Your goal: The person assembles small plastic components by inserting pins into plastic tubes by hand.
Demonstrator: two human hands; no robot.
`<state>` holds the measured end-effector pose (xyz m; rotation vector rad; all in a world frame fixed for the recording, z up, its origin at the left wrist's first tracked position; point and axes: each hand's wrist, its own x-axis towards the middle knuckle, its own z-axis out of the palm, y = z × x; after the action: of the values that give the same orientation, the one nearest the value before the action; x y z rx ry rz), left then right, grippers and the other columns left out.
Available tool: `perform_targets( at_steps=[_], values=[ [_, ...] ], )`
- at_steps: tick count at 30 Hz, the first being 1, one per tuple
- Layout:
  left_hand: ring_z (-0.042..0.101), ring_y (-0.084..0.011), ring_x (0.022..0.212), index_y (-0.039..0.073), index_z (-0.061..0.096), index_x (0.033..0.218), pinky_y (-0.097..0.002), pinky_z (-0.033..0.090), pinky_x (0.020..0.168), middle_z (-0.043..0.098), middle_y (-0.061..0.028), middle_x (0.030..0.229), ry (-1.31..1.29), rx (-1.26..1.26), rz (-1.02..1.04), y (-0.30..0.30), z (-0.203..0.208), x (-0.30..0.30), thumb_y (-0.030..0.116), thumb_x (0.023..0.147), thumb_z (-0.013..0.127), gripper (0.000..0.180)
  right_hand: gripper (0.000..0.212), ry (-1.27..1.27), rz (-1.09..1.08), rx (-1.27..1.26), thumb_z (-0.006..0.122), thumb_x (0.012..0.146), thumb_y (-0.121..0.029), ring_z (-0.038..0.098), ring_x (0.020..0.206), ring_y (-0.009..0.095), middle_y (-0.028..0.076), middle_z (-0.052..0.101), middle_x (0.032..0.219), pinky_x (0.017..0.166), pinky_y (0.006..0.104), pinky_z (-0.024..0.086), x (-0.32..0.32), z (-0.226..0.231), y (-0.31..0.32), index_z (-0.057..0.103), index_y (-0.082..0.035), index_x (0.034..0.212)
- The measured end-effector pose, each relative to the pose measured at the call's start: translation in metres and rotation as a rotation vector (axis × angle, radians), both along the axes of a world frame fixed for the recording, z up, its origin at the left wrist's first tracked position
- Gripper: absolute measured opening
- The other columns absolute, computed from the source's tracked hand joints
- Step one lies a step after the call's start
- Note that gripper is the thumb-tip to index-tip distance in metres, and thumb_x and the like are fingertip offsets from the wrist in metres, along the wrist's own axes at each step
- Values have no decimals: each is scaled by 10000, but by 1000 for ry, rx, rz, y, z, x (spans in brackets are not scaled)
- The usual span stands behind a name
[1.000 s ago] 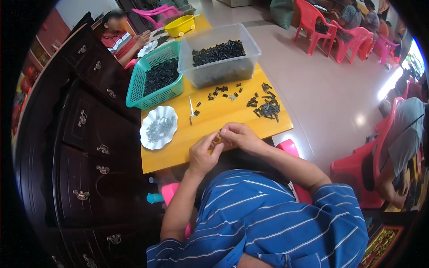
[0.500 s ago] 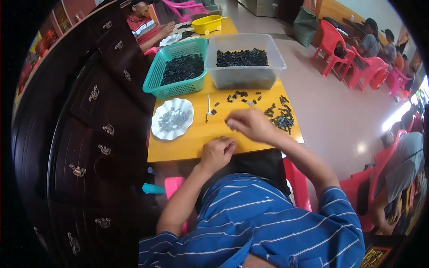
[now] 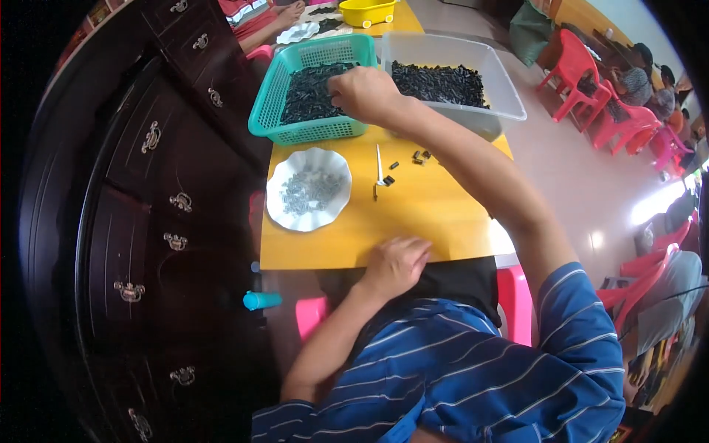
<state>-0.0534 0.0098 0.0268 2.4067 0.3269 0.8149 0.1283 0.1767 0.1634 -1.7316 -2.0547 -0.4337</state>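
Note:
My right hand (image 3: 365,92) is over the right side of the green basket (image 3: 317,134), with its fingers pinched together. Whether a piece is between those fingertips, I cannot make out. Small black tube-like pieces (image 3: 306,96) fill the basket. At the table's front edge rests my left hand (image 3: 397,266), its fingers curled together and what they hold, if anything, hidden. Left of centre stands a white scalloped plate (image 3: 336,164) with many small clear pieces (image 3: 310,193). A thin white stick-like tool (image 3: 379,166) lies beside a few loose black pieces (image 3: 390,180).
A clear plastic bin (image 3: 506,96) holds more black pieces, behind my right forearm. The yellow table (image 3: 325,251) borders a dark drawer cabinet (image 3: 96,221). Across from me a person's hands (image 3: 290,12) are near another white plate (image 3: 299,33) and a yellow tub (image 3: 367,12).
My right hand has moved forward and left, from above the table to the green basket. My left hand stays at the table edge. The whole view has shifted slightly.

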Motion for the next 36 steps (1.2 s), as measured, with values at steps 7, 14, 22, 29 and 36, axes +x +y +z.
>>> perform_targets(
  at_steps=[7,14,22,29,36],
  values=[
    [687,-344,882,41,722,1005,-428,557,769,719,-149,956,63,-62,-3,7,0,-1,130,876,684,162,232,393,95,146,677,861,-196,711,895,346,146,739,922,778,439,569,13,43,20,731,-98,1064],
    [671,-372,876,60,695,1042,-464,546,770,695,-143,946,85,-219,-32,11,6,-1,156,901,661,174,123,1127,684,63,703,931,-86,708,842,172,89,736,929,752,293,562,-14,97,-147,711,16,999],
    [691,-319,877,102,698,1046,-411,556,758,708,-104,956,128,-110,-63,18,-5,0,172,884,704,177,99,1315,1442,313,701,907,-42,667,833,223,167,665,1133,706,282,567,-18,97,-170,743,-34,997],
    [692,-298,833,111,704,1032,-392,549,715,708,-87,924,160,-271,1,22,5,11,152,864,729,175,83,1281,1327,529,691,927,-84,647,851,207,128,669,1147,724,288,533,-7,82,-165,744,-72,989],
    [685,-297,791,124,704,1032,-402,540,692,700,-70,886,125,-183,-86,21,-21,9,154,845,744,194,56,1193,1347,1508,705,907,-73,642,764,199,132,674,1057,639,304,516,-44,87,-105,755,-68,933]
  ],
)
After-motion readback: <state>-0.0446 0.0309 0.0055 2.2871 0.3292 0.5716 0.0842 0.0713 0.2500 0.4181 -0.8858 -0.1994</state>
